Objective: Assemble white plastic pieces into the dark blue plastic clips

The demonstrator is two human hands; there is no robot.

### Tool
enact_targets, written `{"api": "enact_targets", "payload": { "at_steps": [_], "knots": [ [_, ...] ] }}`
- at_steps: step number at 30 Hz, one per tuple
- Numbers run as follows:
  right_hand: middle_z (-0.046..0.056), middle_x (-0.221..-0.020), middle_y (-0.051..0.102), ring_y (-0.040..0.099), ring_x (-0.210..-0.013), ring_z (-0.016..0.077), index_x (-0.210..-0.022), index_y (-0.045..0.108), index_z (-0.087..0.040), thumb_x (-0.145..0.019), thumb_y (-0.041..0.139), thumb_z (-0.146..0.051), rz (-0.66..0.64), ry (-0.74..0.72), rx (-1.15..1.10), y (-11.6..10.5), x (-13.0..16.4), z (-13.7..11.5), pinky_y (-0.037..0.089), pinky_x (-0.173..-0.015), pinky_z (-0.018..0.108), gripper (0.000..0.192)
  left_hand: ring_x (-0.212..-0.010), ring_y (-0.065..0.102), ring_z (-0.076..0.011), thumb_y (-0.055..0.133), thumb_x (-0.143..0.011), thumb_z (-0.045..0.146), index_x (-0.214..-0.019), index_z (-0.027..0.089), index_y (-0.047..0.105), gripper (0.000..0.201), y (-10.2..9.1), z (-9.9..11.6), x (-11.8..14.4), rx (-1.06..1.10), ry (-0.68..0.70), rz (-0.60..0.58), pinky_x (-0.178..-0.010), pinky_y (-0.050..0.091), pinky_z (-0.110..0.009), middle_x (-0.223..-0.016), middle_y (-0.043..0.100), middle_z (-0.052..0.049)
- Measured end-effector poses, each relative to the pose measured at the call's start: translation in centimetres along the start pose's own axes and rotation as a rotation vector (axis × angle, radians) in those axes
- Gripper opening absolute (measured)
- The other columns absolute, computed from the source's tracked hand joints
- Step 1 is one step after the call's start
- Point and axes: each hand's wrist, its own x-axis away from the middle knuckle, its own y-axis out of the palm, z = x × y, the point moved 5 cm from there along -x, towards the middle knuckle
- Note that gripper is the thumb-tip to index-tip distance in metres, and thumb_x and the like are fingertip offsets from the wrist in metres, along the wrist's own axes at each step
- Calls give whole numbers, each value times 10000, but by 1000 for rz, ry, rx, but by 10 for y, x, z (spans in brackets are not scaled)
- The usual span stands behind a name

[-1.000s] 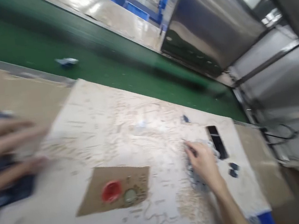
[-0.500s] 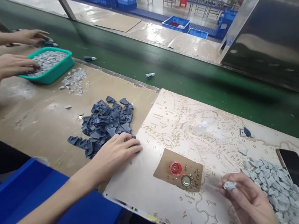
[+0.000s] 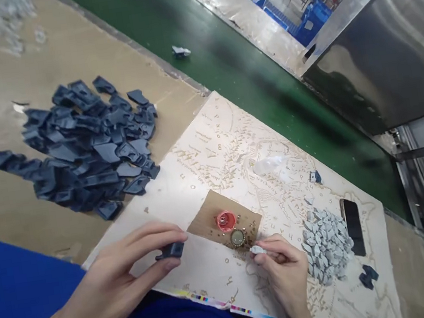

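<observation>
My left hand (image 3: 133,270) pinches a dark blue plastic piece (image 3: 172,250) between thumb and fingers, above the near edge of the map-printed sheet (image 3: 197,166). In my right hand (image 3: 285,270) a small light grey plastic piece (image 3: 258,250) is held at the fingertips. Between the hands lies a brown cardboard patch (image 3: 204,215) carrying a red cap (image 3: 226,221), a round bottle-cap-like dish (image 3: 238,237) and scattered small specks. A heap of light grey pieces (image 3: 327,248) is right of my right hand. Beyond my left hand spreads a pile of dark blue pieces (image 3: 87,145).
A phone (image 3: 353,226) lies beside the grey heap, with a few dark pieces (image 3: 368,276) near it. Past the table runs a green conveyor belt (image 3: 233,87) carrying one small piece (image 3: 181,51). A large metal housing (image 3: 378,51) stands over the belt at right.
My left hand has come back from the dark pile with a dark blue piece. My right hand keeps its grey piece, now closer to the cardboard. The view has turned; the co-worker's hands are out of sight.
</observation>
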Motion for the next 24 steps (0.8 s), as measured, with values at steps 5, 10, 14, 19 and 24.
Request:
{"api": "enact_targets", "payload": {
  "at_steps": [5, 10, 14, 19, 24],
  "knots": [
    [37, -833, 855, 799, -676, 188, -1005, 905, -315, -834, 868, -106, -103, -185, 236, 9, 1, -9, 672, -596, 229, 273, -840, 840, -121, 635, -1079, 527, -1165, 381, 785, 226, 9, 2, 12, 85, -107, 118, -811, 647, -112, -997, 870, 65],
    [56, -879, 854, 812, -723, 192, -1049, 898, -277, -872, 803, -38, -158, -315, 331, 23, -1, -12, 699, -674, 237, 312, -929, 834, -147, 636, -1084, 430, -1295, 416, 746, 239, 10, -8, 26, 139, -187, 84, -853, 656, -150, -1067, 861, 40],
    [61, -859, 841, 804, -714, 189, -1037, 898, -254, -903, 788, -56, -179, -316, 377, 28, -4, -12, 695, -673, 237, 262, -869, 823, -134, 713, -1036, 419, -1261, 420, 757, 229, 9, -13, 32, 173, -277, 95, -800, 649, -127, -1019, 855, 61],
    [27, -786, 818, 765, -604, 167, -995, 884, -268, -935, 829, -194, -105, -256, 329, 20, -5, -19, 648, -536, 230, 110, -815, 829, -123, 717, -1037, 470, -1100, 388, 837, 159, 18, 3, 20, 217, -202, 148, -768, 640, -104, -971, 859, 47],
    [-10, -726, 800, 739, -502, 148, -986, 876, -333, -976, 811, -466, -19, -6, -24, 32, 9, -25, 630, -468, 230, 149, -846, 823, -100, 672, -1075, 431, -1157, 372, 833, 190, 44, 16, 10, 295, -156, 76, -824, 624, -82, -993, 844, 34]
  ]
}}
